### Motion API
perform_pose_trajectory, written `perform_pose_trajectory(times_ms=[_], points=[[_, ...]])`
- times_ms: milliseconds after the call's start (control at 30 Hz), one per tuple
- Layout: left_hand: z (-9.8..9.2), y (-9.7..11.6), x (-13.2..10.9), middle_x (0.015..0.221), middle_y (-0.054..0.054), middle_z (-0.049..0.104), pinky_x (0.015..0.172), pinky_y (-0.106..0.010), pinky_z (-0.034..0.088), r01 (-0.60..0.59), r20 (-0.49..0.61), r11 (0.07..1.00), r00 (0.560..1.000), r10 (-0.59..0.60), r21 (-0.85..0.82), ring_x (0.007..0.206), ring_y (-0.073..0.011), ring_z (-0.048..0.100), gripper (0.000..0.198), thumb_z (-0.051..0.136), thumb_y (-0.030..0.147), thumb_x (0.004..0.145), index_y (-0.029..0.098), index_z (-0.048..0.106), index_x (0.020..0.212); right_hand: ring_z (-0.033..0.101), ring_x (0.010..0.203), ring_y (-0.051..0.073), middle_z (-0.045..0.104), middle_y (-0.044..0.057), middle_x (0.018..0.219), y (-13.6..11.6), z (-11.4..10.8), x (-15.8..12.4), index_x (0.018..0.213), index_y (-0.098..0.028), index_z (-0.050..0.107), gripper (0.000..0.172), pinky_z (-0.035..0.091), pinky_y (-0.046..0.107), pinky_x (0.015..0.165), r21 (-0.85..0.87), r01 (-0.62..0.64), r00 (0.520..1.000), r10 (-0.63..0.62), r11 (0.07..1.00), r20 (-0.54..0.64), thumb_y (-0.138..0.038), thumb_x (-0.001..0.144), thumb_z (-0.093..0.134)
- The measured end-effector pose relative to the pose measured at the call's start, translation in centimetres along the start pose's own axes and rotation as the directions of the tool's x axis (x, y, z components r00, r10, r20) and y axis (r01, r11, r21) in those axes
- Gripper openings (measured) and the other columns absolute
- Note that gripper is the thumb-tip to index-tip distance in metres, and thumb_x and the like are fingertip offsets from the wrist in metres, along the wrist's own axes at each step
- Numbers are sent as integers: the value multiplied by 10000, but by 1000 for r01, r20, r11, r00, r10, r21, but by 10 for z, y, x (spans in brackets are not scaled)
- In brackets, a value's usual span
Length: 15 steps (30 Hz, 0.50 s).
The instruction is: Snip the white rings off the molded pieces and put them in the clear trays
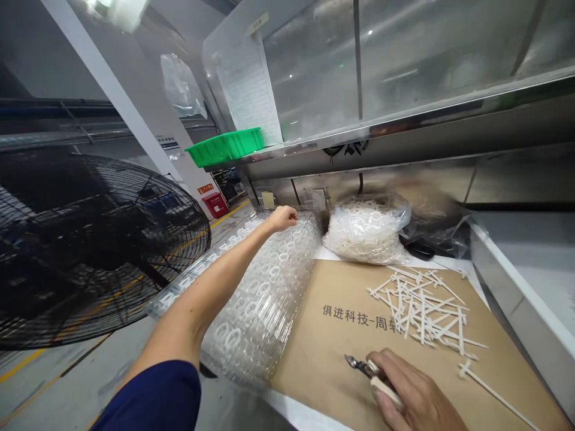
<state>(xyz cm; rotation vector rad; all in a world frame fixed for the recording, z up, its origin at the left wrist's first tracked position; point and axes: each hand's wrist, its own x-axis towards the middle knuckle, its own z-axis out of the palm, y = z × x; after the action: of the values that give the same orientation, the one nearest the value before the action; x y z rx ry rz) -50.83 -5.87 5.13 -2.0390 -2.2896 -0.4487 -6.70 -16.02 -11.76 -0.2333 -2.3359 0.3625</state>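
Note:
My left hand (284, 219) reaches over the far end of a stack of clear plastic trays (287, 299). Its fingers are pinched together, and whatever may be between them is hidden. White plastic rings (232, 338) sit in rows in the trays' pockets. In my right hand (415, 392), low on the right, are small cutting nippers (359, 365) with pale handles, their tips pointing left above a brown cardboard sheet (309, 341). Beyond that hand lies a loose pile of thin white plastic sprues (424, 314), with a single sprue (494, 395) nearer to me.
A clear bag of white plastic pieces (368, 233) stands at the back of the bench. On the right is a white bin (516, 287). A green tray (227, 146) rests on the metal shelf above. A large black fan (103, 251) stands to the left.

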Motion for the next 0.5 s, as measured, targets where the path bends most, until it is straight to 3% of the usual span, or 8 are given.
perform_pose_trajectory(times_ms=[167, 333, 433, 500], points=[[-17, 30, -8, 693, -4, 662, 654, -249, 400, -43, -84, 999, 995, 44, 24, 672, -136, 573, 152, 631, 250, 865, 139, 728, 828, 718, 802, 222, 720, 107, 947, -3, 1, -1, 1206, -168, 510, 282, 598, 313, 692, 18, -27, 999, 26, 999, 35, -199, 928, 467], [-16, 105, -15, 747, -6, 701, 670, -236, 378, -242, -35, 968, 970, 240, -63, 683, -129, 563, 159, 639, 258, 837, 156, 752, 883, 631, 754, 225, 670, 99, 890, -13, 1, 2, 1074, -150, 589, 248, 554, 345, 699, 35, -103, 975, 95, 994, 199, -291, 930, 444], [2, 167, -19, 737, -4, 707, 668, -243, 382, -422, 103, 894, 893, 439, -152, 657, -132, 577, 144, 683, 246, 798, 186, 764, 902, 617, 745, 218, 664, 82, 882, -10, 1, 4, 1043, -145, 610, 265, 542, 332, 702, -14, -135, 960, 134, 991, 245, -336, 903, 493], [19, 211, -26, 721, -7, 702, 651, -252, 379, -545, 224, 816, 785, 577, -193, 630, -136, 574, 158, 677, 228, 796, 204, 769, 922, 622, 758, 218, 670, 79, 894, -6, 1, 4, 1063, -139, 617, 301, 537, 328, 706, -36, -148, 955, 152, 988, 253, -367, 899, 510]])
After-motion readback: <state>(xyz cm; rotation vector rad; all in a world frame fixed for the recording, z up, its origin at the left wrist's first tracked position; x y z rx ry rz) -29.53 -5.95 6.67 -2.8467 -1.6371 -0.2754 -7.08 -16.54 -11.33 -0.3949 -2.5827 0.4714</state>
